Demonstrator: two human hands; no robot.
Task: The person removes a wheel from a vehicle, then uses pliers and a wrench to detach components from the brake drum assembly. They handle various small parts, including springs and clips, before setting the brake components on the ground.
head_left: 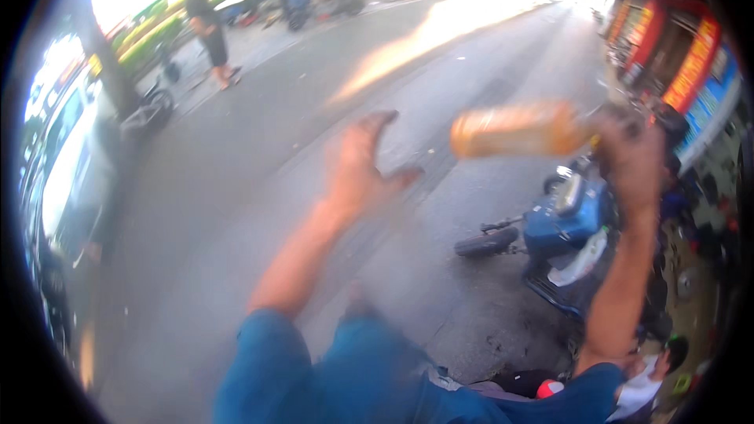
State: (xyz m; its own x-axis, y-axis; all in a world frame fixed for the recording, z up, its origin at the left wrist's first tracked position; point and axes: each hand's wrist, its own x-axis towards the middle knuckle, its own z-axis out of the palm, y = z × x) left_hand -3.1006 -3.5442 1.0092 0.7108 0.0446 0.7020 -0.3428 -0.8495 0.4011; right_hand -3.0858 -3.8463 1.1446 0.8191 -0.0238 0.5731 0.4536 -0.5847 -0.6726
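My right hand [630,149], raised at the right, is closed round the neck end of a bottle [514,130]. The bottle is orange-amber, looks see-through, and lies level in the air with its base pointing left; motion blurs it. Its cap is hidden by my fingers or lost in the blur. My left hand [363,163] is lifted over the road, thumb and fingers spread apart and curved, holding nothing. A gap separates it from the base of the bottle.
A blue scooter [569,220] stands below my right forearm. A person in dark clothes [206,27] stands across the road [330,71]. A pale car [78,165] is at the left. Red shopfronts [640,35] line the right, and a person in white [640,389] is at lower right.
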